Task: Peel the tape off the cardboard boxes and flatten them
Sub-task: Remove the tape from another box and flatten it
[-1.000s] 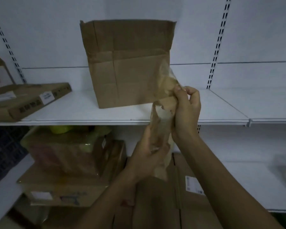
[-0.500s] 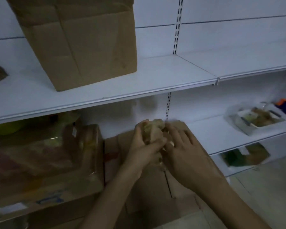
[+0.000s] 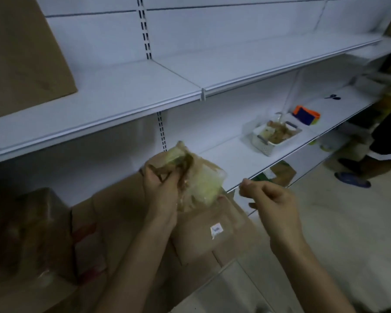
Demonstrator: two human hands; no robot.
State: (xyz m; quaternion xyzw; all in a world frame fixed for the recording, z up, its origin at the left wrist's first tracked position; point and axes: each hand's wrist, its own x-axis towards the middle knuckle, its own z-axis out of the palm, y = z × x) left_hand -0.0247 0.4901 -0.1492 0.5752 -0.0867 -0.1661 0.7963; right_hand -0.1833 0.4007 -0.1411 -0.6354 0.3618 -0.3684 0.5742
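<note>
Gripping a crumpled wad of tape [image 3: 196,181] in the left hand [image 3: 160,190], fingers curled round its 9 o'clock side; brown strips and clear yellowish film bunched together, free of any box, held up near the centre of the view. At 3 o'clock of the wad, apart from it, the right hand [image 3: 273,204]: fingers curled in toward the palm, thumb tip pointing to 9 o'clock, nothing seen between them. Directly beneath both hands, toward 6 o'clock, flattened cardboard [image 3: 201,247] lying in overlapping sheets, with a small white label [image 3: 216,230] on the top sheet just below the wad. At 8 o'clock, beside the sheets, a bulky box wrapped in film [image 3: 27,222], dim and blurred. Up at 10 o'clock, an upright cardboard box [image 3: 20,53] standing on the upper shelf [image 3: 133,86], only its lower right part in view. Out at 2 o'clock, on the lower shelf [image 3: 235,161], a white slotted basket [image 3: 261,144] holding a heap of brownish scraps. Just past it, farther along the same shelf, an orange and blue object [image 3: 306,115], and farther still a pair of scissors [image 3: 332,97]. At 3 o'clock, near the frame edge, on the pale floor [image 3: 336,222], another person's foot in a blue shoe [image 3: 352,180], blurred.
</note>
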